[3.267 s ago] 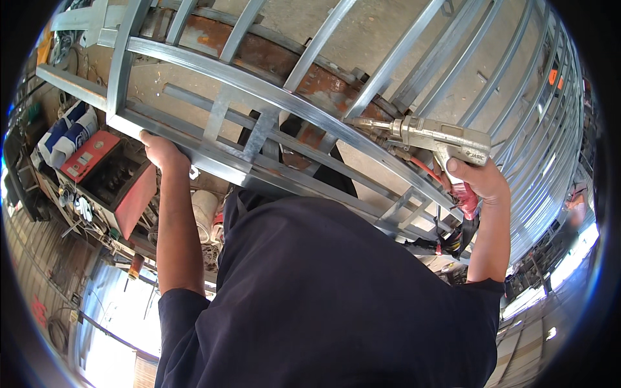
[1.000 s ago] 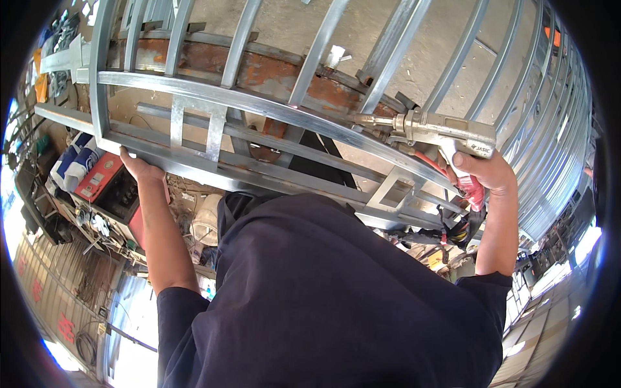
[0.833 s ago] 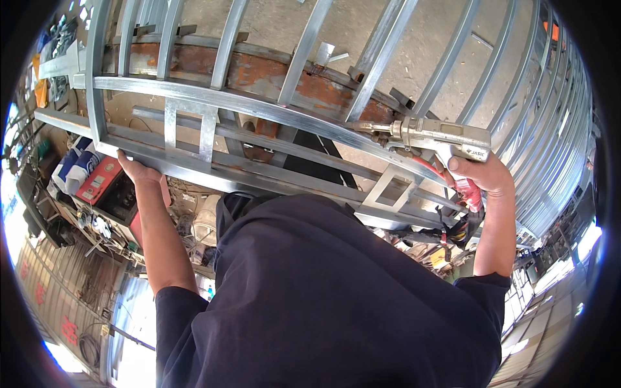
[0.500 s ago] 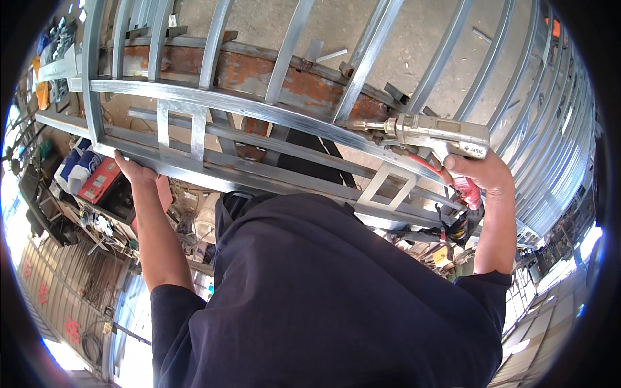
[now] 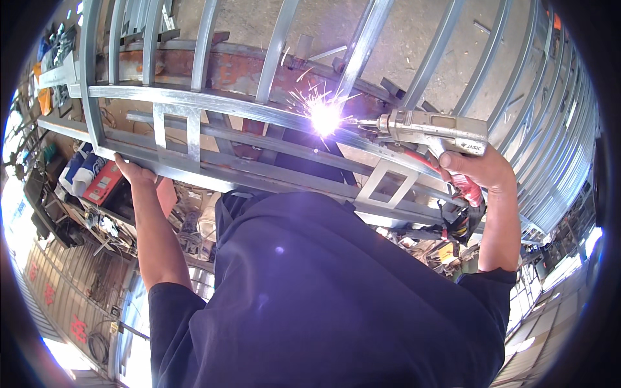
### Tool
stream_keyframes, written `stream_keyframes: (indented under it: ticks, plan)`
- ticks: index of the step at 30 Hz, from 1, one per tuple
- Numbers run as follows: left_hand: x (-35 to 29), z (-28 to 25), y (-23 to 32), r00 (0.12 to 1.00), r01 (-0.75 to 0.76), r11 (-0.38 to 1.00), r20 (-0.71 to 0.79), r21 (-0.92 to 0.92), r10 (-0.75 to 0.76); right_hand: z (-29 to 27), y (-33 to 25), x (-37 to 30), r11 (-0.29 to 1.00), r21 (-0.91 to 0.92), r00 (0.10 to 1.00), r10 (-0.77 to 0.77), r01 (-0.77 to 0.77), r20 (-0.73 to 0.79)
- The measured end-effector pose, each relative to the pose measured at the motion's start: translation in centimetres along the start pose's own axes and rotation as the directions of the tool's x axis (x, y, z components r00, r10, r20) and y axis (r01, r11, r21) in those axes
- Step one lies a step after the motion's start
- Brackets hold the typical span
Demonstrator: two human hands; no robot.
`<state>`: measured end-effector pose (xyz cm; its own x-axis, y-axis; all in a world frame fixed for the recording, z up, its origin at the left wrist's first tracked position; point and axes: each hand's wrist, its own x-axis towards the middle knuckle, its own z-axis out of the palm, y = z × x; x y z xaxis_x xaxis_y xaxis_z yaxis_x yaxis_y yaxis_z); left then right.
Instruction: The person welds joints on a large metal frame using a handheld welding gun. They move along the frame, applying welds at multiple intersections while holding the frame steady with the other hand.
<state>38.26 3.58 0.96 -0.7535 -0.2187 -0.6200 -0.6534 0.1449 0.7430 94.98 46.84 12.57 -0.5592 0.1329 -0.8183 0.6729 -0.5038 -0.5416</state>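
Note:
A grey steel frame [image 5: 194, 129] of square tubes stretches across the view. My left hand [image 5: 134, 173] grips its near rail at the left. My right hand [image 5: 482, 169] is closed around the red grip of a silver welding gun [image 5: 427, 128]. The gun's nozzle points left at a joint on a long rail, where a bright white arc [image 5: 325, 115] burns and throws sparks. My dark shirt [image 5: 336, 291] fills the lower middle of the picture and hides what lies behind it.
A rusty steel beam [image 5: 259, 64] lies under the frame on the concrete floor. More steel frames [image 5: 550, 123] are stacked at the right. Red and blue boxes [image 5: 97, 181] and loose tools sit at the left, with cables beside them.
The arc has lit at the gun's nozzle and sparks now fly; earlier there was no light there. My left hand has stayed on the frame's rail.

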Motion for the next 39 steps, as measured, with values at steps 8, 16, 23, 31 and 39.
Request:
stream_keyframes:
  ticks: [8, 16, 23, 31, 39]
  plan:
    - [-0.6, 0.4, 0.2, 0.999, 0.030, 0.999, 0.014, -0.033, -0.029, -0.6, 0.5, -0.2, 0.998, 0.020, 0.998, 0.059, -0.059, 0.014]
    - [-1.1, 0.7, 0.2, 0.999, 0.046, 0.997, -0.009, -0.054, -0.047, -1.0, 1.8, -0.2, 0.997, 0.058, 0.998, 0.058, -0.059, 0.022]
    - [0.0, 0.0, 0.1, 0.999, 0.032, 0.999, 0.027, -0.034, -0.031, -1.2, 1.8, -0.4, 0.998, 0.046, 0.999, 0.050, -0.051, 0.007]
    - [-0.4, 0.2, -0.1, 1.000, 0.031, 0.999, 0.001, -0.039, -0.031, -1.3, 2.1, -0.6, 0.998, 0.050, 0.999, 0.048, -0.047, -0.004]
    - [0.0, -0.1, -0.1, 1.000, 0.015, 1.000, 0.006, -0.021, -0.015, -2.2, 3.1, -2.1, 0.989, 0.147, 0.998, 0.035, -0.027, -0.052]
